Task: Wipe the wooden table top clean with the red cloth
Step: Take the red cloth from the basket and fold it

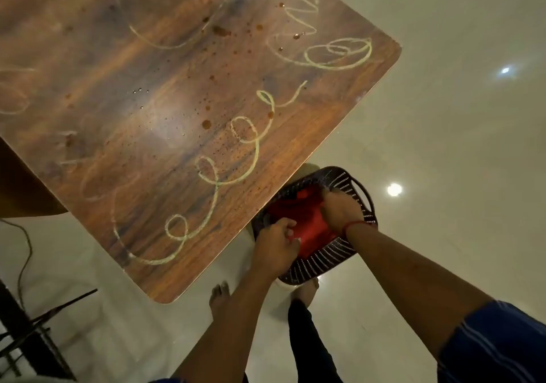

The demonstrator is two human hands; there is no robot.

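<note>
The wooden table top fills the upper left, marked with pale chalk loops and brown drops and stains. Below its right edge a black slotted basket sits low over the floor, with the red cloth inside it. Both hands reach into the basket. My left hand is closed on the near edge of the red cloth. My right hand, a red thread round its wrist, presses down into the cloth with its fingers curled in it.
A pale glossy floor with lamp reflections surrounds the table. My bare feet stand by the table's near corner. A dark metal frame and a cord lie at the lower left.
</note>
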